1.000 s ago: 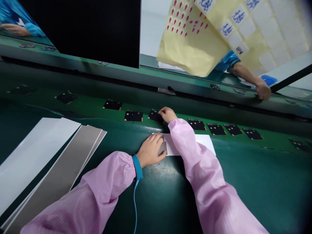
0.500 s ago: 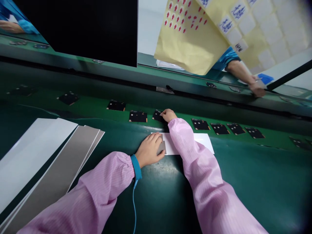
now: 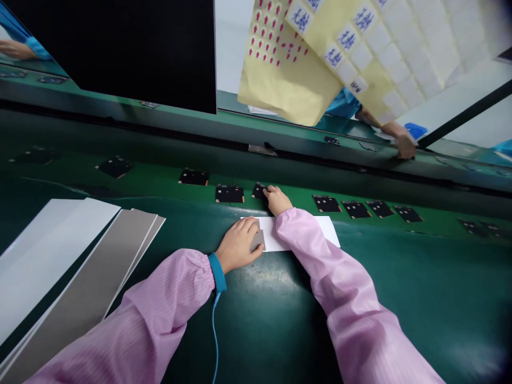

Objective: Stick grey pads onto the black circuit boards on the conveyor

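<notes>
My right hand [image 3: 278, 200] reaches over the green strip, fingers bent and pinched at the right part of a small black circuit board [image 3: 259, 190]. That board lies on the strip, partly hidden by the fingers. My left hand [image 3: 239, 242] lies palm down with fingers flat on a small grey card [image 3: 258, 241] at the left end of a white sheet [image 3: 276, 239]. A blue wrist strap [image 3: 217, 273] with a thin cord circles my left wrist. Beside the pinched board, another black board [image 3: 229, 193] lies to the left, and several more line the strip.
Long white and grey strips [image 3: 86, 272] lie at the left on the green table [image 3: 276, 314]. A black panel [image 3: 148, 48] and yellow sticker sheets [image 3: 276, 90] hang ahead. Beyond the ledge, another person's hand [image 3: 406, 145] is at the right and another hand [image 3: 16, 49] at the far left.
The view has shifted slightly. My right hand has drawn back a little toward me, its fingers still at the board. My left hand stays on the grey card.
</notes>
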Motion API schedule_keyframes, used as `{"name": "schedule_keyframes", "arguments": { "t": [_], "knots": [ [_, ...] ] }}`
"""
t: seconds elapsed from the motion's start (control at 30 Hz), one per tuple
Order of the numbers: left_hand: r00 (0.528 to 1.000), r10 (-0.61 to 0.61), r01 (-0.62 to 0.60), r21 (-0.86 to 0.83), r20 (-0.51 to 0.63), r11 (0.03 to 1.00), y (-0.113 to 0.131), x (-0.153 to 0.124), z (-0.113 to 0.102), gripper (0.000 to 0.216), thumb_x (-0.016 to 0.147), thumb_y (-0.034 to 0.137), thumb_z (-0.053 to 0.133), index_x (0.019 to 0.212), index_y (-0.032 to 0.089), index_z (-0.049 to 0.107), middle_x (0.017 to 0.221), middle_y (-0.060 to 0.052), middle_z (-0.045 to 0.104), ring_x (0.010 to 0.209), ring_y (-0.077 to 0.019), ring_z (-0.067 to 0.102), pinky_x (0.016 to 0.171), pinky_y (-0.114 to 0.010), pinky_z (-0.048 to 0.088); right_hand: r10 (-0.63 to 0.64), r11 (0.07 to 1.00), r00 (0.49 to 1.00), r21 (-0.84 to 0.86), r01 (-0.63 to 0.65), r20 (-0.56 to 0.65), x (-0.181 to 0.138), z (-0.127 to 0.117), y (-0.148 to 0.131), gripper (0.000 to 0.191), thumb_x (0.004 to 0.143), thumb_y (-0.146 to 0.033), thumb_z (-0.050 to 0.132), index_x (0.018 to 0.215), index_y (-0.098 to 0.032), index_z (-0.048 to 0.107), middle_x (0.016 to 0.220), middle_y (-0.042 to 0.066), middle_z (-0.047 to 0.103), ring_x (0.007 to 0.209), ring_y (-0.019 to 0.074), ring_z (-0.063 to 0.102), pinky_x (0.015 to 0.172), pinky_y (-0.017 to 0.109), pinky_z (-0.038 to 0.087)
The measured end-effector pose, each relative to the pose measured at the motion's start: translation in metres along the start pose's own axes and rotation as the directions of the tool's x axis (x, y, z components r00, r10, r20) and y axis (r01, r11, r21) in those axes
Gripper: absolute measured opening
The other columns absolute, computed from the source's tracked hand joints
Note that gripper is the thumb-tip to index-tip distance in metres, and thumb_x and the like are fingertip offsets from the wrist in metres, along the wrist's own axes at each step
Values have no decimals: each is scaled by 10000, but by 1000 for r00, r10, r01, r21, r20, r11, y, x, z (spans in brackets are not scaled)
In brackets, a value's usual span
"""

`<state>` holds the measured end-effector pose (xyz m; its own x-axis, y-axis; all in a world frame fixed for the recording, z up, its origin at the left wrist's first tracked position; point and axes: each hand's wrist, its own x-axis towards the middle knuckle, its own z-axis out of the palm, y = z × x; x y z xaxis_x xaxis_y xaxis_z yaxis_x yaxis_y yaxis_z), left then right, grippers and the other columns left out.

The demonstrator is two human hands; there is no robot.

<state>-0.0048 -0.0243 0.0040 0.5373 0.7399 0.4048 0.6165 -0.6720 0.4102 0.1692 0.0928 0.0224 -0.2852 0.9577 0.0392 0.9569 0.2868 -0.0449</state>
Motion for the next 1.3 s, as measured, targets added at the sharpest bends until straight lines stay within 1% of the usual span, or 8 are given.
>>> {"name": "schedule_keyframes", "arguments": {
  "t": [0.27, 0.37, 0.5, 0.67, 0.73, 0.83, 1.0, 1.3],
  "knots": [
    [1000, 12, -12, 7, 1, 1000, -1, 0, 0, 214, 789, 290, 552, 951, 167, 486, 1192, -122, 516, 1180, -274, 452, 1011, -425, 382, 35, 982, 999, 187, -31, -17, -47, 5, 37, 541, 758, -3, 397, 1268, -103, 543, 1344, 113, 502, 1213, 231, 485, 1030, 352, 403],
    [1000, 13, -13, 4, 4, 1000, 0, 0, -1, 219, 786, 288, 557, 953, 166, 484, 1199, -120, 508, 1183, -274, 447, 1011, -420, 381, 108, 975, 994, 200, -102, -17, -61, 6, 61, 557, 743, -5, 398, 1251, -155, 567, 1343, 71, 509, 1184, 236, 522, 1024, 377, 419],
    [1000, 17, -17, -1, 7, 1000, 0, 0, -1, 209, 792, 295, 550, 946, 173, 480, 1196, -119, 507, 1175, -277, 453, 1003, -434, 386, 97, 963, 993, 259, -76, -71, -66, -1, 79, 542, 720, -9, 398, 1190, -175, 610, 1299, 69, 549, 1157, 227, 542, 1031, 383, 413],
    [1000, 12, -12, -27, -1, 1000, 0, 0, -1, 206, 789, 287, 558, 945, 175, 482, 1191, -117, 505, 1179, -276, 451, 1015, -434, 376, -5, 903, 951, 408, 137, -308, -85, -11, 33, 313, 777, -78, 422, 983, -158, 645, 1038, 109, 616, 988, 208, 590, 891, 354, 479],
    [1000, 9, -9, -32, 3, 999, 1, 0, -1, 195, 791, 282, 559, 936, 172, 489, 1192, -119, 503, 1182, -275, 449, 1021, -424, 372, -77, 851, 959, 483, 206, -273, -95, -8, 4, 188, 808, -124, 454, 883, -170, 621, 859, 71, 593, 754, 160, 588, 720, 296, 503],
    [1000, 4, -3, -37, 9, 999, 2, 1, -3, 169, 800, 274, 549, 926, 176, 492, 1198, -111, 500, 1176, -265, 453, 1017, -413, 378, -101, 840, 976, 509, 187, -191, -104, 0, -26, 120, 789, -94, 494, 843, -167, 573, 776, 41, 557, 672, 141, 536, 657, 268, 470],
    [1000, -4, 5, -33, 20, 999, 1, 1, -2, 171, 797, 280, 555, 917, 179, 488, 1214, -110, 494, 1186, -267, 445, 1027, -419, 371, -59, 884, 987, 452, 120, -146, -99, 6, -32, 140, 775, -35, 477, 793, -155, 545, 797, 62, 570, 764, 168, 538, 706, 277, 442],
    [1000, -10, 10, -31, 17, 999, 1, 0, -1, 167, 811, 293, 539, 925, 180, 494, 1216, -108, 495, 1199, -264, 438, 1043, -425, 355, -48, 860, 999, 508, 52, -20, -92, -5, -32, 123, 747, -57, 532, 694, -167, 543, 717, 35, 590, 663, 144, 535, 650, 254, 421]
  ]
}}
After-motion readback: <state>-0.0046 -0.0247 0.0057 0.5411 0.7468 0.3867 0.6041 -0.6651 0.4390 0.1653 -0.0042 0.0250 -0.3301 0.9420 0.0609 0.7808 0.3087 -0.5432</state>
